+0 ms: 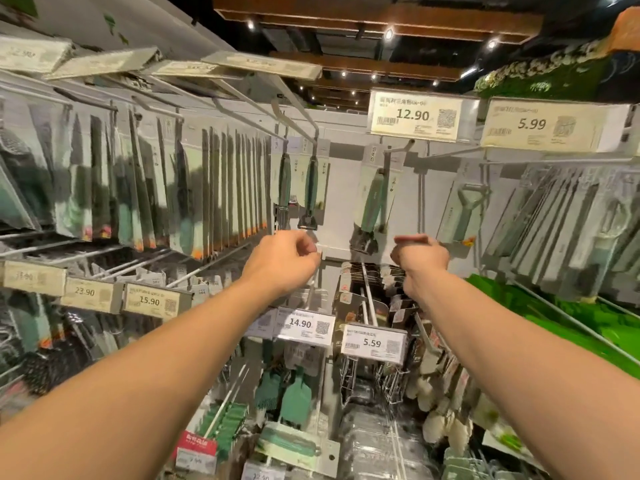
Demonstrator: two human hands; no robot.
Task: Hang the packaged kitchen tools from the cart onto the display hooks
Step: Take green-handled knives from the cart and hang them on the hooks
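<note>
My left hand (282,259) and right hand (420,258) are both curled, apparently holding nothing. The packaged peeler (311,192) hangs upright just above my left hand, the nearer one; no cart in view.

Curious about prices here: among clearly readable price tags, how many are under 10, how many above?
Under 10: 2 (5.99 tag, 5.59 tag)
Above 10: 4 (12.90 tag, 23.90 tag, 15.90 tag, 14.90 tag)
Total: 6; other tags too blurred.
</note>
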